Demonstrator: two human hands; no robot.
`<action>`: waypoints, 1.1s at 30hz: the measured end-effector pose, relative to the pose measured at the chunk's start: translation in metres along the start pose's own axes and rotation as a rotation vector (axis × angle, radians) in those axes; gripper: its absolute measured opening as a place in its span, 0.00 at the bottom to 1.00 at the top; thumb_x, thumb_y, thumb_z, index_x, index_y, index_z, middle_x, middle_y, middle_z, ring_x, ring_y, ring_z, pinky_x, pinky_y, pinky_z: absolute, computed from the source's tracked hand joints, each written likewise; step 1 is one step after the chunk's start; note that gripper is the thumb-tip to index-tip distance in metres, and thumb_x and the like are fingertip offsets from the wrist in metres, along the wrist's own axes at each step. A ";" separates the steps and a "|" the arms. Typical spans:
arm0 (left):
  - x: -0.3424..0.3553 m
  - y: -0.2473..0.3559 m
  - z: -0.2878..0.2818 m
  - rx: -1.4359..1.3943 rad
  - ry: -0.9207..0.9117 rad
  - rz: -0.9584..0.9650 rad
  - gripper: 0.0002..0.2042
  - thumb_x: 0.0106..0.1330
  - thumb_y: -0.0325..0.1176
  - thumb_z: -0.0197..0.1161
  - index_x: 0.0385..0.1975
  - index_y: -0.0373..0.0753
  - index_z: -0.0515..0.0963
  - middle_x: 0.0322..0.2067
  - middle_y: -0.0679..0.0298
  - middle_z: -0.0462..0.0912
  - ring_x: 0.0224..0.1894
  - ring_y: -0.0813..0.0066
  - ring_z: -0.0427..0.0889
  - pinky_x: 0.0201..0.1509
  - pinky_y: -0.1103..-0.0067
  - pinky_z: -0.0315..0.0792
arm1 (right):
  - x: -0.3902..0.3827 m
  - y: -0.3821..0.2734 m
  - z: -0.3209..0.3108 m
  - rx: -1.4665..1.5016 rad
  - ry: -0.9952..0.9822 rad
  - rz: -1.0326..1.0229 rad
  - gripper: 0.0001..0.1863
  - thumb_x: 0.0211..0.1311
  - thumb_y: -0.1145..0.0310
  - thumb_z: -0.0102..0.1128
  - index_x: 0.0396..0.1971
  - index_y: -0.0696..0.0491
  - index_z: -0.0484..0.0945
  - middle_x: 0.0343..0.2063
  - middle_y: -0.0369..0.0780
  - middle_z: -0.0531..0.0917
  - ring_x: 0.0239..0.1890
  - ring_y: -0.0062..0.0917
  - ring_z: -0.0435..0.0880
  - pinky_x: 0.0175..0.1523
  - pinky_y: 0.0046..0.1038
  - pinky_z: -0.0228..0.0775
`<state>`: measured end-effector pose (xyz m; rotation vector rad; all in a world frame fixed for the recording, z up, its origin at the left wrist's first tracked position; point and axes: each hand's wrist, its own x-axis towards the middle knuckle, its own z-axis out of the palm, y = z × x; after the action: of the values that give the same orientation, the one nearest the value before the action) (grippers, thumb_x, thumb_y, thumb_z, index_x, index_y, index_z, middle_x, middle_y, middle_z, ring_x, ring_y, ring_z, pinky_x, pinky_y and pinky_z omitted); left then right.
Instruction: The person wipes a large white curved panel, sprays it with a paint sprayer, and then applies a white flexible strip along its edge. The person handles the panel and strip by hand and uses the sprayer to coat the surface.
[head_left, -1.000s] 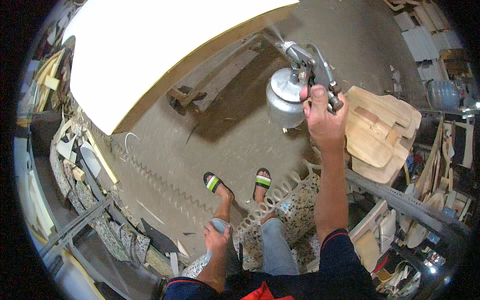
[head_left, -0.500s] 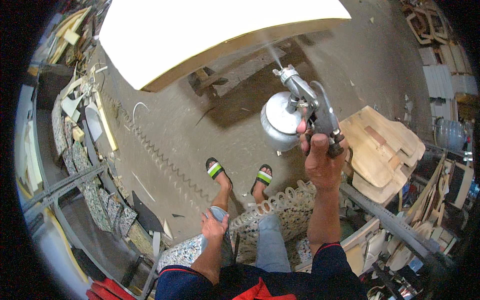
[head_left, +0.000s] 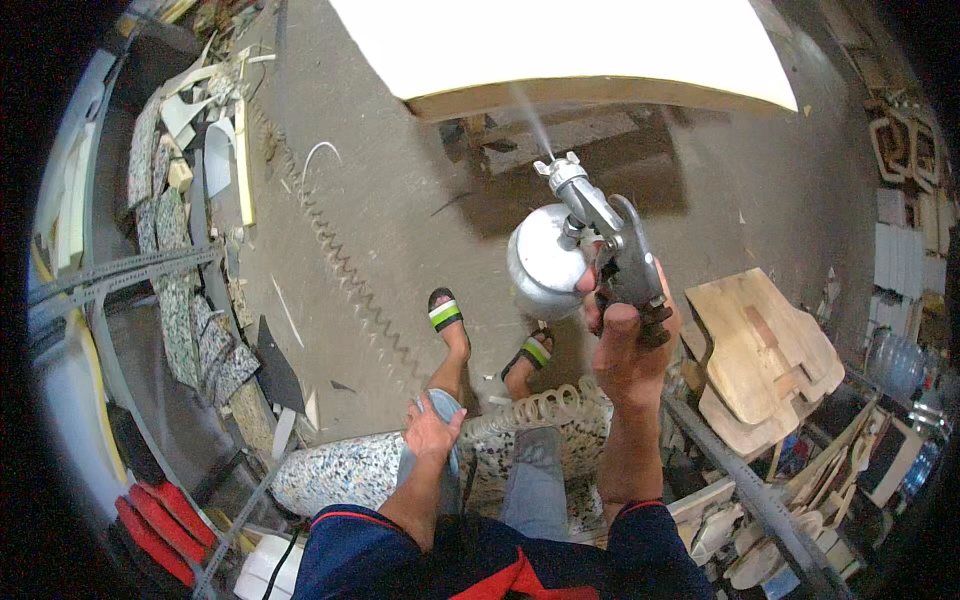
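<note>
My right hand is wrapped round the grip of a metal spray gun, whose round silver cup hangs at its left side. From the nozzle a pale mist streams up toward the edge of a large white panel, which is overexposed and has a tan front edge. A coiled air hose crosses below my right hand; where it joins the gun is hidden. My left hand rests on my left knee, fingers spread, holding nothing.
Speckled foam lies beneath my legs. To the right, shaped plywood pieces are stacked beside a metal rail. Foam scraps and offcuts are heaped at the left by a metal rack. More coiled hose stretches over the floor.
The view has shifted, so the panel appears farther right and higher. My right foot has turned and drawn back slightly. The gun still sprays, and my left hand stays on my knee.
</note>
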<state>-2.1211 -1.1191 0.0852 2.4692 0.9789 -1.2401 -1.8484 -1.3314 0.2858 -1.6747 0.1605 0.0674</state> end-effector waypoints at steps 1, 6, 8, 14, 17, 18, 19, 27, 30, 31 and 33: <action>0.000 0.000 0.001 -0.001 0.018 0.005 0.51 0.52 0.65 0.70 0.72 0.42 0.58 0.70 0.43 0.62 0.65 0.41 0.70 0.64 0.54 0.70 | -0.001 0.000 0.004 -0.024 -0.021 0.006 0.46 0.57 0.27 0.60 0.55 0.58 0.76 0.34 0.37 0.86 0.37 0.23 0.85 0.42 0.27 0.76; 0.002 -0.003 0.004 -0.035 0.001 -0.012 0.51 0.53 0.65 0.70 0.72 0.43 0.57 0.70 0.44 0.61 0.66 0.42 0.69 0.64 0.52 0.69 | -0.003 0.005 0.025 0.007 -0.120 -0.037 0.45 0.57 0.29 0.61 0.56 0.58 0.75 0.36 0.39 0.87 0.41 0.26 0.86 0.46 0.30 0.77; 0.003 -0.004 0.006 -0.032 0.000 -0.018 0.51 0.53 0.65 0.69 0.72 0.43 0.57 0.71 0.44 0.60 0.66 0.42 0.69 0.63 0.51 0.69 | -0.003 0.007 0.030 0.006 -0.158 -0.059 0.44 0.58 0.30 0.62 0.56 0.58 0.75 0.38 0.40 0.87 0.43 0.28 0.87 0.48 0.31 0.77; 0.002 -0.004 0.006 -0.012 -0.023 -0.031 0.52 0.53 0.67 0.68 0.73 0.44 0.56 0.71 0.45 0.59 0.66 0.42 0.69 0.63 0.52 0.70 | -0.003 0.017 0.034 0.029 -0.246 -0.095 0.42 0.60 0.33 0.62 0.56 0.59 0.75 0.44 0.44 0.86 0.47 0.32 0.86 0.52 0.32 0.75; 0.002 -0.002 0.003 -0.018 -0.032 -0.037 0.52 0.52 0.67 0.68 0.74 0.45 0.56 0.72 0.46 0.59 0.66 0.42 0.69 0.63 0.51 0.70 | 0.001 0.023 0.036 -0.007 -0.233 -0.075 0.43 0.59 0.31 0.61 0.53 0.60 0.76 0.41 0.41 0.85 0.39 0.24 0.81 0.44 0.28 0.71; 0.002 -0.001 0.003 -0.018 -0.029 -0.037 0.52 0.52 0.67 0.69 0.74 0.45 0.56 0.72 0.46 0.59 0.66 0.42 0.69 0.63 0.51 0.70 | 0.003 0.026 0.037 -0.015 -0.222 -0.058 0.44 0.58 0.29 0.60 0.51 0.60 0.76 0.37 0.37 0.84 0.32 0.18 0.76 0.36 0.23 0.67; 0.001 0.000 0.002 -0.009 -0.030 -0.043 0.52 0.52 0.67 0.69 0.74 0.45 0.56 0.72 0.46 0.59 0.66 0.42 0.69 0.63 0.51 0.70 | 0.005 0.029 0.038 -0.027 -0.212 -0.054 0.44 0.58 0.27 0.59 0.49 0.60 0.77 0.35 0.36 0.83 0.28 0.14 0.74 0.32 0.21 0.64; 0.002 0.003 0.005 0.056 -0.010 -0.024 0.51 0.53 0.66 0.69 0.72 0.42 0.59 0.69 0.45 0.63 0.64 0.44 0.71 0.62 0.57 0.73 | 0.015 0.044 0.022 -0.078 -0.073 -0.061 0.40 0.65 0.31 0.54 0.47 0.59 0.78 0.30 0.32 0.81 0.23 0.10 0.71 0.27 0.17 0.62; 0.002 0.004 0.007 0.045 -0.012 -0.025 0.51 0.52 0.66 0.69 0.72 0.43 0.58 0.70 0.46 0.61 0.66 0.42 0.69 0.63 0.54 0.71 | 0.015 0.048 0.003 0.002 -0.037 -0.110 0.38 0.67 0.34 0.55 0.50 0.60 0.77 0.31 0.32 0.81 0.25 0.10 0.71 0.28 0.16 0.62; 0.003 0.005 0.008 0.048 -0.007 -0.016 0.52 0.52 0.66 0.69 0.73 0.43 0.58 0.71 0.46 0.60 0.67 0.41 0.69 0.64 0.53 0.70 | 0.015 0.049 -0.004 -0.023 -0.006 -0.075 0.38 0.67 0.34 0.56 0.49 0.60 0.77 0.31 0.34 0.81 0.28 0.14 0.74 0.32 0.19 0.65; 0.004 0.007 0.009 0.053 -0.003 -0.004 0.52 0.52 0.67 0.69 0.73 0.43 0.58 0.71 0.45 0.61 0.67 0.41 0.68 0.64 0.53 0.70 | 0.014 0.050 -0.020 -0.041 0.075 -0.015 0.38 0.65 0.34 0.58 0.48 0.60 0.77 0.31 0.35 0.81 0.33 0.19 0.77 0.39 0.24 0.70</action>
<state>-2.1204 -1.1266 0.0763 2.5056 0.9627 -1.2863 -1.8432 -1.3571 0.2367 -1.7199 0.2040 -0.0031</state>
